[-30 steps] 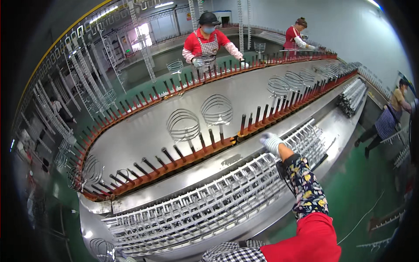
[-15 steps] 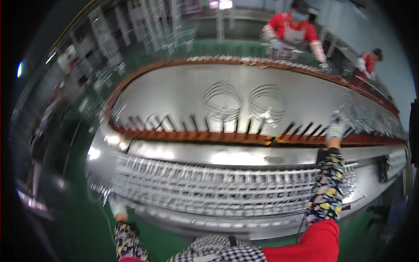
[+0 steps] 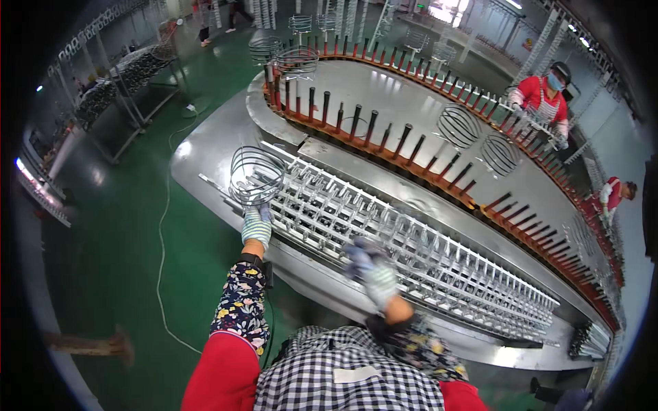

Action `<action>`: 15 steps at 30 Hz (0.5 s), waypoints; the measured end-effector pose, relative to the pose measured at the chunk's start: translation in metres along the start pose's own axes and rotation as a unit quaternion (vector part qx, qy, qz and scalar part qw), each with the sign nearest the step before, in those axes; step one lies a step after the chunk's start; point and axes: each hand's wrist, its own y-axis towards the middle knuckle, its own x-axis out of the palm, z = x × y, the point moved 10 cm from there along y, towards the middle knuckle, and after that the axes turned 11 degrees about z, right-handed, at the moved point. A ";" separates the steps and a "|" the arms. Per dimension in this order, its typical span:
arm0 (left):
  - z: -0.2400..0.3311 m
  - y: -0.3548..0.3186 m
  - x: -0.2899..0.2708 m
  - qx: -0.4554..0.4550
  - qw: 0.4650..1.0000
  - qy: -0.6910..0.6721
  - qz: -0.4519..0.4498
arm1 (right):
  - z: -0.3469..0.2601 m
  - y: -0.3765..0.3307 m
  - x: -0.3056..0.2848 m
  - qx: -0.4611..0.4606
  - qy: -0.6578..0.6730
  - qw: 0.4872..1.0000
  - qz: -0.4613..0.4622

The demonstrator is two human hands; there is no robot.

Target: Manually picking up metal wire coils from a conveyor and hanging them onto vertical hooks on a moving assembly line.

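My left hand (image 3: 257, 226), in a striped glove, reaches forward and grips the lower rim of a round wire frame (image 3: 256, 177). The frame stands at the left end of a long metal rack (image 3: 425, 264) filled with several wire parts. My right hand (image 3: 373, 270), also gloved, hovers blurred over the near edge of that rack, close to my body. Whether it holds anything is unclear. Flowered sleeve covers and a checked apron fill the lower edge.
Behind the rack runs a curved orange conveyor track (image 3: 411, 164) with dark upright pegs. Round wire frames (image 3: 458, 125) hang on some pegs. Two people in red (image 3: 541, 99) work at its far side. A white cable (image 3: 163, 226) lies on the green floor to the left.
The view has swung to the left end of the rack. My left hand has risen and taken hold of a wire frame. My right hand has come back from the conveyor pegs.
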 end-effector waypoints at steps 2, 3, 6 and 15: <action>-0.018 -0.006 0.026 -0.066 0.989 -0.058 -0.119 | 0.016 0.017 0.047 0.136 0.056 0.988 0.053; 0.015 -0.014 0.041 -0.123 0.964 -0.041 -0.230 | 0.035 0.027 0.039 0.148 0.019 0.986 0.081; 0.009 -0.010 0.061 -0.072 0.982 -0.015 -0.174 | 0.102 0.077 0.035 -0.069 -0.229 0.964 0.118; 0.062 -0.010 0.043 0.056 0.968 0.043 -0.239 | 0.087 0.062 0.040 0.015 -0.652 0.758 0.018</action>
